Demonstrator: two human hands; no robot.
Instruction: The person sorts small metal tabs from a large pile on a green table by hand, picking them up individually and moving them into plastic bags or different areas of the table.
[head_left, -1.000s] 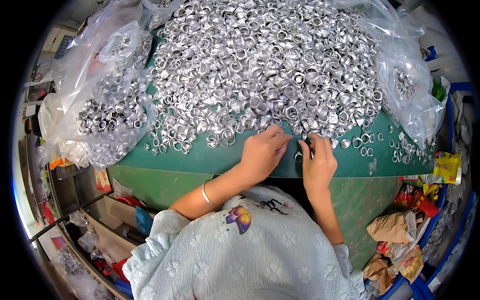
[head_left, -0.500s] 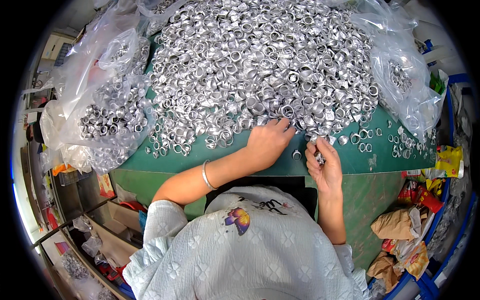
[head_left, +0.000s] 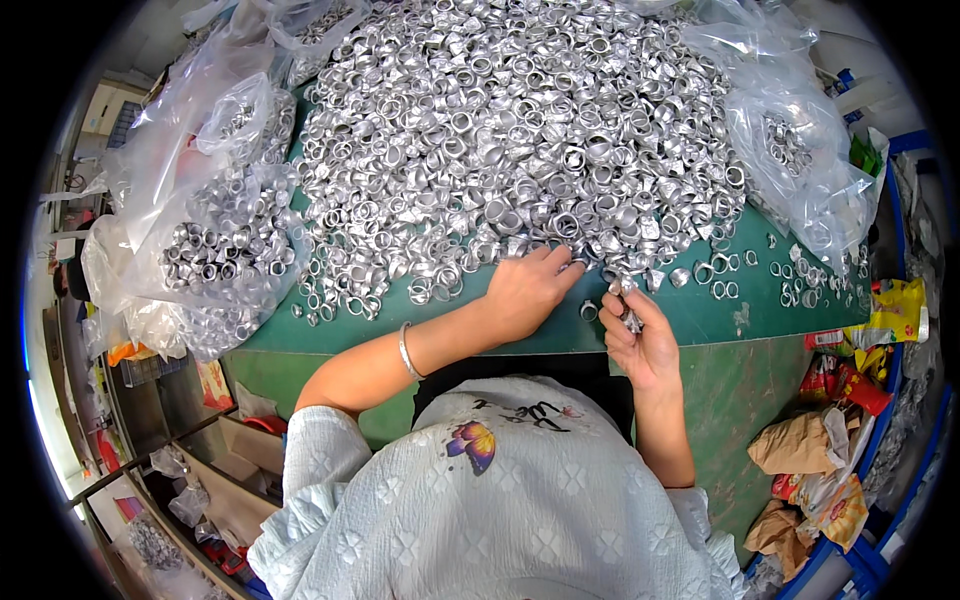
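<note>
Your right hand point(head_left: 645, 340), just off the near side of the pile point(head_left: 520, 130), has its fingers curled narrowly round a few silver rings point(head_left: 631, 320). Your left hand point(head_left: 530, 288) reaches the pile's near edge with bent fingers; their tips are hidden among the metal, so I can't tell whether they grip anything. The main risk is in your right hand: those pieces sit loosely bunched, and if your fingers relax, one could slip out and roll off the bench point(head_left: 695, 322) on the side away from the pile. A lone ring point(head_left: 588, 311) lies just in front of the pile, between your hands, where a passing wrist might knock it. Pulling at the pile's near edge could also start a small slide, mixing in the loose rings point(head_left: 722, 290) right of the pile.
</note>
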